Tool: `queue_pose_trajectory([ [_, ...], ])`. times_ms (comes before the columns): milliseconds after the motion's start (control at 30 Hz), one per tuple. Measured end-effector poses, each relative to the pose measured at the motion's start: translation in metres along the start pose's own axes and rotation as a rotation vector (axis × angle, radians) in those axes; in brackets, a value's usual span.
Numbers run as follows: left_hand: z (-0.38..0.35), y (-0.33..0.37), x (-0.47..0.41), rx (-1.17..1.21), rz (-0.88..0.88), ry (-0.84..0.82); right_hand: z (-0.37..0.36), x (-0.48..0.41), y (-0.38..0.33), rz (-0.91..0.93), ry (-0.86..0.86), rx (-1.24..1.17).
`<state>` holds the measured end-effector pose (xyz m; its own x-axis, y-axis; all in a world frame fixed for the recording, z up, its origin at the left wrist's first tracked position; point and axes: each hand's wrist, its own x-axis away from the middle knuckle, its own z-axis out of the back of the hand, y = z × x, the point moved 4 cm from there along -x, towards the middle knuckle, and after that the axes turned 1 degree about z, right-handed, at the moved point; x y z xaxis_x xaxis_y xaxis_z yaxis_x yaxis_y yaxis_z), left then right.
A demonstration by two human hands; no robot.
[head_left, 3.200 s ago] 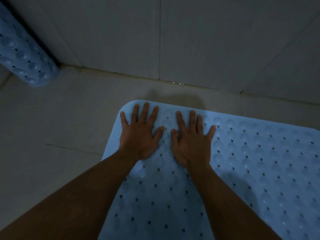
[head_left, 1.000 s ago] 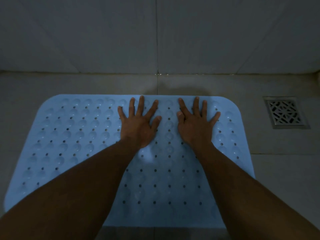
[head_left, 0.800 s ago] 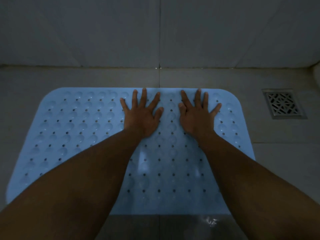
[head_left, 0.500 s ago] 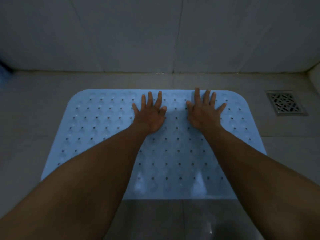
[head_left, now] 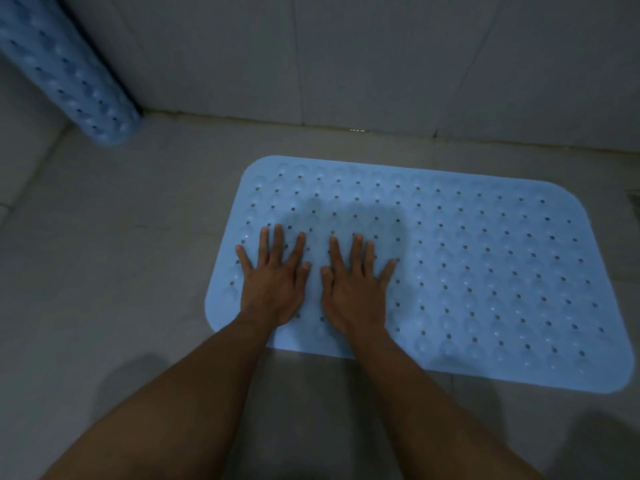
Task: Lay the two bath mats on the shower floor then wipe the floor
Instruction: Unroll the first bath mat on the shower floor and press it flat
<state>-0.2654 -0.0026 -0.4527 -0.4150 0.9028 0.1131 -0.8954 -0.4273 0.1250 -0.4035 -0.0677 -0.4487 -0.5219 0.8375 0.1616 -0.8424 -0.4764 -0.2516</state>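
Bath mat [head_left: 485, 271], light blue with small holes, lies flat on the tiled shower floor [head_left: 104, 271] near the wall [head_left: 381, 64]. I see my left hand [head_left: 273, 282] and right hand [head_left: 353, 289] pressed palm-down on its left part — fingers spread, gripping nothing. Second mat [head_left: 69, 71] — rolled up — leans in the left corner.

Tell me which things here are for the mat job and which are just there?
For the job:
flat light-blue rubber bath mat
rolled-up light-blue rubber bath mat
grey tiled shower floor
left hand
right hand

Just there:
grey tiled wall
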Motion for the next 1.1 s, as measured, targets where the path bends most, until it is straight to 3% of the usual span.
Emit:
queue_pose_trajectory([
  [167, -0.003, 0.002, 0.000, -0.021, 0.038, 0.026, -0.003, 0.003, 0.001, -0.021, 0.081, 0.045],
  [533, -0.005, -0.001, -0.002, 0.001, 0.038, 0.053, -0.009, -0.001, 0.000, -0.017, 0.050, 0.097],
  [800, 0.001, 0.000, -0.006, -0.011, 0.053, -0.087, 0.009, 0.002, 0.008, 0.061, -0.105, -0.031],
  [933, 0.019, 0.039, -0.007, -0.109, -0.037, 0.009, 0.033, 0.010, 0.038, 0.104, -0.040, -0.118],
  [1100, 0.003, 0.129, -0.001, 0.009, -0.107, 0.039, 0.061, 0.028, 0.122, 0.029, -0.007, -0.060],
])
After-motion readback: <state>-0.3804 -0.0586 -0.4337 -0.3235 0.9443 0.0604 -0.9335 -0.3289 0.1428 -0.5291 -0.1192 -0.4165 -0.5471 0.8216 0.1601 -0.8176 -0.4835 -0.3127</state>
